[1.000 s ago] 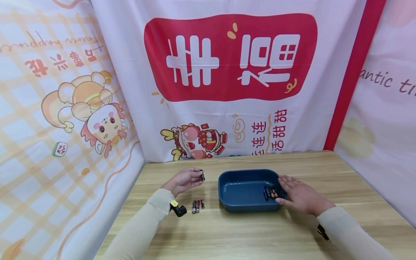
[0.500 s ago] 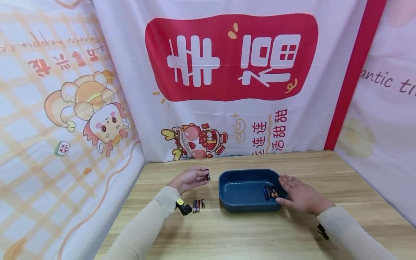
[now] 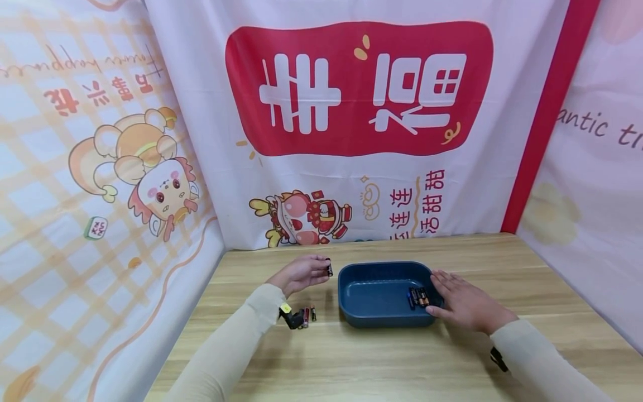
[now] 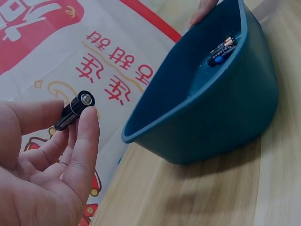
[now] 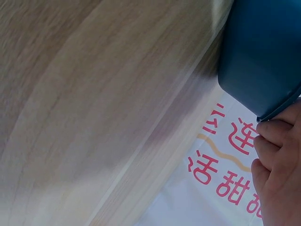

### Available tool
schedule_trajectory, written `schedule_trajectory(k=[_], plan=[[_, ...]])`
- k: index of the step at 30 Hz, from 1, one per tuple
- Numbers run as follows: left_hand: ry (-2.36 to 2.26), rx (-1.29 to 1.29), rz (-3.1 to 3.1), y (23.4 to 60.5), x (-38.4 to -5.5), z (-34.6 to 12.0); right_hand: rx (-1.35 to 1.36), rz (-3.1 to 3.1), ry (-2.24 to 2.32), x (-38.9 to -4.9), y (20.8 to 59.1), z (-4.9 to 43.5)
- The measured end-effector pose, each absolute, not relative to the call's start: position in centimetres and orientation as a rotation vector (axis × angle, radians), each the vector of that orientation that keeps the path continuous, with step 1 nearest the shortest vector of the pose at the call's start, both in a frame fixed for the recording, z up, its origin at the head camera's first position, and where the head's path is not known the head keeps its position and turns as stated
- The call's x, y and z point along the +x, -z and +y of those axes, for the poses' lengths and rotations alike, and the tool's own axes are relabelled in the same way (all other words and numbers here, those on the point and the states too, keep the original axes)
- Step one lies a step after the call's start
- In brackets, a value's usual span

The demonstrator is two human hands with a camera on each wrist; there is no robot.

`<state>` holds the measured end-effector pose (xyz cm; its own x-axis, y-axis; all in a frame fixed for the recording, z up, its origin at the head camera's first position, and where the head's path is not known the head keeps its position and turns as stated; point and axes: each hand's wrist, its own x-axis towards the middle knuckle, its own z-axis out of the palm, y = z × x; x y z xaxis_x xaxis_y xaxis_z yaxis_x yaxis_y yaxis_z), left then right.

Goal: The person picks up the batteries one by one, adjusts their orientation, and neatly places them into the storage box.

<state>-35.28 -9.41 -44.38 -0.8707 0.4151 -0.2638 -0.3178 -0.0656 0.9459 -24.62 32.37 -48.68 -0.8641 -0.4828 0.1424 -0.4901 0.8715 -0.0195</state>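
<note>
My left hand pinches a black battery between thumb and fingertips, above the table and just left of a dark blue plastic basin. In the left wrist view the battery's metal end faces the camera. Several batteries lie together inside the basin at its right end. My right hand rests along the basin's right rim, fingers extended and thumb near the front corner. Below my left wrist, a red battery and a dark one lie on the table; a third is mostly hidden by the wrist camera.
The wooden table runs back to a white printed cloth with red lettering. Further printed cloths hang at the left and right sides. A black wrist camera sits on the left sleeve.
My left hand has moved right with the battery, closer to the basin's left rim. Its wrist camera now overlaps the batteries on the table. The right hand and basin stay put.
</note>
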Motion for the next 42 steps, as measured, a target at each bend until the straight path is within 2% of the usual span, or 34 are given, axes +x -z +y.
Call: schedule_trajectory(k=[42], plan=[[-1.83,0.184,1.768,44.5,-35.0,-3.6,0.745,-2.925,-0.114,-24.8,48.8,32.4]])
